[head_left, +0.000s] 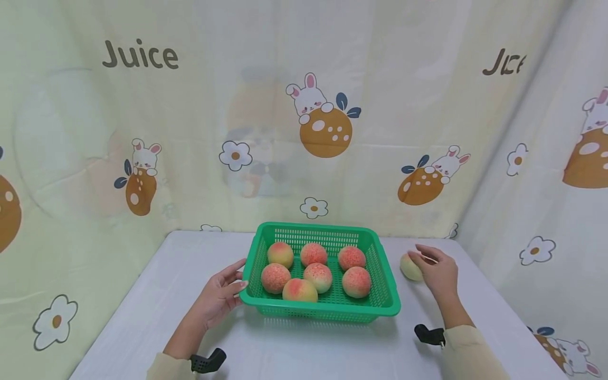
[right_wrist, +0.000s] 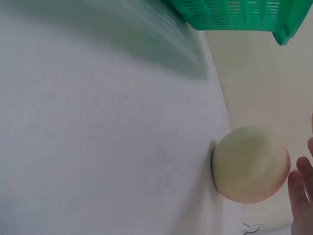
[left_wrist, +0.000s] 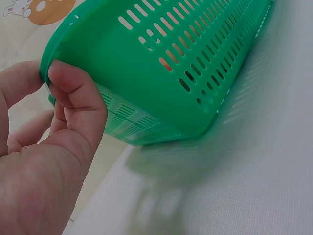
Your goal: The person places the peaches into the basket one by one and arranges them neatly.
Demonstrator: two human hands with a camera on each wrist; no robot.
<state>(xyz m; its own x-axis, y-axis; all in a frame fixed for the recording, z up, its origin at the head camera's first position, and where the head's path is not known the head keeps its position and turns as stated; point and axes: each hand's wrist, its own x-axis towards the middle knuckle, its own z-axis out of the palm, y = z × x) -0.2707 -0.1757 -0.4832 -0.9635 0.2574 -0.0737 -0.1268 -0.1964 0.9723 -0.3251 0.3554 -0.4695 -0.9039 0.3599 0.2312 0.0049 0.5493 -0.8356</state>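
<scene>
A green plastic basket [head_left: 328, 311] stands on the table with several peaches, red to yellow, lying in it; one is a yellow-red peach [head_left: 300, 290] near the front wall. My left hand [head_left: 222, 295] pinches the basket's left rim between thumb and fingers. In the left wrist view, that hand [left_wrist: 58, 147] grips the rim at a corner of the basket [left_wrist: 146, 73]. Right of the basket, a pale peach [head_left: 411, 267] sits on the table. Over it is my right hand [head_left: 438, 272], fingers loosely extended. The right wrist view shows the fingertips [right_wrist: 299, 188] beside the pale peach [right_wrist: 250, 165]; contact is unclear.
The white tabletop [head_left: 304, 353] carries the basket and the loose peach. Behind and at both sides hangs a printed curtain [head_left: 199, 116] with rabbits, fruit and flowers. Black wrist devices [head_left: 209, 361] are worn on both arms.
</scene>
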